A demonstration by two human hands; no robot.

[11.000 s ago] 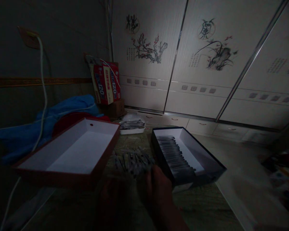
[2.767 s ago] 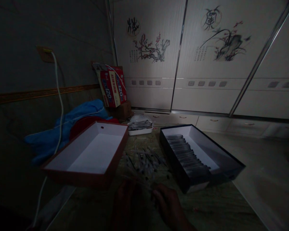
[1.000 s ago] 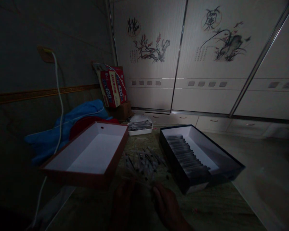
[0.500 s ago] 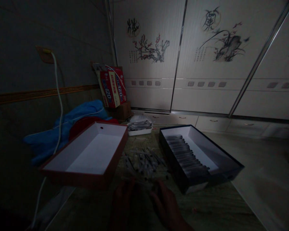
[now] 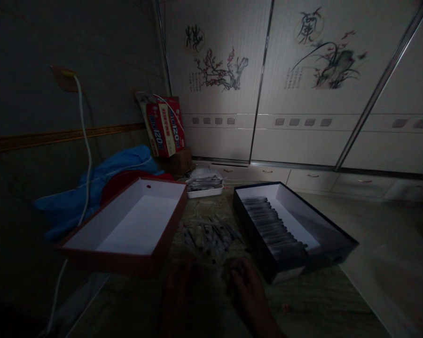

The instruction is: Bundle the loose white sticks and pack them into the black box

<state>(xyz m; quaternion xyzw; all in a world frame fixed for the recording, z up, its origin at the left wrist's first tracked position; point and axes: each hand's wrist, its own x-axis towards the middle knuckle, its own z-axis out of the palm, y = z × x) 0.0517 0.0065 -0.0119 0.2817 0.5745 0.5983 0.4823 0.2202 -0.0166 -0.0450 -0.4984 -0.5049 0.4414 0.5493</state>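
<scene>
The room is very dark. My left hand point(image 5: 176, 291) and my right hand point(image 5: 245, 286) rest low on the table, just in front of a loose pile of thin pen-like sticks point(image 5: 209, 234). The right hand's fingers curl near the pile's front edge; whether either hand holds a stick is too dark to tell. To the right stands a black box point(image 5: 333, 237) with a neat row of the same sticks point(image 5: 271, 227) along its left side. A red box point(image 5: 127, 263) with a bare white inside sits to the left.
A small white tray point(image 5: 204, 191) of sticks stands behind the pile. A red carton point(image 5: 164, 124) leans at the back, with blue and red cloth point(image 5: 91, 183) left of the red box. A white cable point(image 5: 86, 155) hangs from the wall socket. Painted wardrobe doors point(image 5: 296, 84) fill the background.
Both hands have shifted slightly forward toward the pile of sticks; the right hand's fingers have curled in. The boxes and tray have not moved.
</scene>
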